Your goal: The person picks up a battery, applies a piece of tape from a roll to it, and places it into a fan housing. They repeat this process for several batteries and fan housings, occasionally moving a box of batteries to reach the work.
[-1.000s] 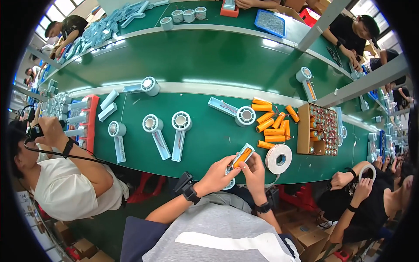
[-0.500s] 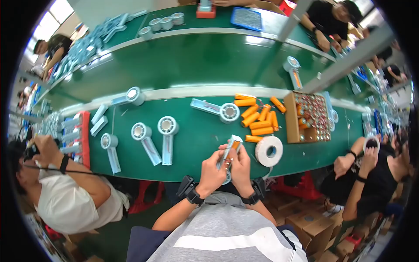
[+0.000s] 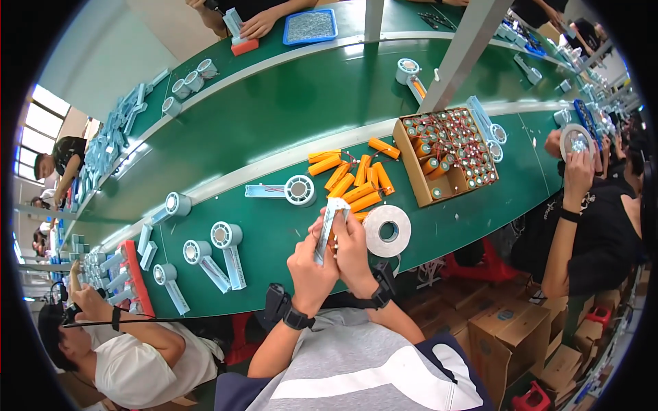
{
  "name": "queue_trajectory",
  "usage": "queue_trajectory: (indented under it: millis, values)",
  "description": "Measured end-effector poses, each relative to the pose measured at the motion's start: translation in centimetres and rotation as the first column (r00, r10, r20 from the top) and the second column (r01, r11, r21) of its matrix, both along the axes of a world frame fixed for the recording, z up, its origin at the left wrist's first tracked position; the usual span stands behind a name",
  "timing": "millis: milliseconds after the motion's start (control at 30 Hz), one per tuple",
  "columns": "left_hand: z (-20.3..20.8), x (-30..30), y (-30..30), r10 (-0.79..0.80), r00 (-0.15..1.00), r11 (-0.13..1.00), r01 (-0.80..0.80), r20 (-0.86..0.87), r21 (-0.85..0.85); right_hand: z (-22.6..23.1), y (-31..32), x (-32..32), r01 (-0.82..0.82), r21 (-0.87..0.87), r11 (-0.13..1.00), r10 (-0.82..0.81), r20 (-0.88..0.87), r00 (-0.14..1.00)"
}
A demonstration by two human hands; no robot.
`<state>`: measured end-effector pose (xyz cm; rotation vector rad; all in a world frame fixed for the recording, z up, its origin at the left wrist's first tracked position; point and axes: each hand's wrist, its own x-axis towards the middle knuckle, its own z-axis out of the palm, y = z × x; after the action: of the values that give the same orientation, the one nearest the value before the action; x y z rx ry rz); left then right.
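A long green bench point(image 3: 274, 233) curves across a crowded workshop, with other people seated along both of its sides. Close to the near edge, the left hand point(image 3: 312, 270) and the right hand point(image 3: 356, 250) meet above the bench and share one thing: a pale blue fan handle shell point(image 3: 327, 222), stood nearly upright, with an orange battery cell tucked against it. The grip of each hand is closed on that shell, the left fingers wrapping its lower part, the right ones pressing its side. Half a second ago the shell lay lower and more slanted between the hands; now it is raised and turned upright, and the view has swung so the bench runs more steeply uphill to the right. Just beside the right hand lies a white tape roll point(image 3: 387, 231). Behind it is a heap of orange battery cells point(image 3: 353, 179), and further right a cardboard box point(image 3: 449, 154) of more cells. Three finished fans point(image 3: 205, 264) lie to the left.
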<state>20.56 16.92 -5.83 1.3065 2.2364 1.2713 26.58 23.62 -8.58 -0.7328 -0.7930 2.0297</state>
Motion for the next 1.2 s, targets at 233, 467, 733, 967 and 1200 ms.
queue_trajectory:
  millis: [233, 467, 733, 967, 1200]
  values:
    - [1.2, -0.9, 2.4, -0.178, 0.984, 0.976, 0.178, -0.011, 0.128, 3.2, 3.3, 3.6, -0.055, 0.296, 0.954, 0.045, 0.043, 0.998]
    - [0.1, 0.6, 2.7, -0.225, 0.973, 0.971, 0.22, 0.044, 0.093, 2.8, 3.1, 5.4, -0.04, 0.283, 0.958, 0.017, 0.085, 0.996]
    - [0.1, 1.0, 2.7, -0.252, 0.946, 0.968, 0.247, 0.202, 0.052, 2.7, 3.0, 4.3, 0.038, 0.251, 0.967, -0.076, 0.146, 0.986]
    - [-0.3, 0.6, 2.4, -0.188, 0.964, 0.982, 0.178, 0.19, 0.066, 2.7, 2.8, 3.5, 0.046, 0.19, 0.981, -0.07, 0.122, 0.99]
    - [1.1, -0.2, 2.3, -0.218, 0.962, 0.975, 0.222, 0.163, -0.005, 2.7, 2.3, 2.9, 0.087, 0.095, 0.992, -0.091, 0.045, 0.995]
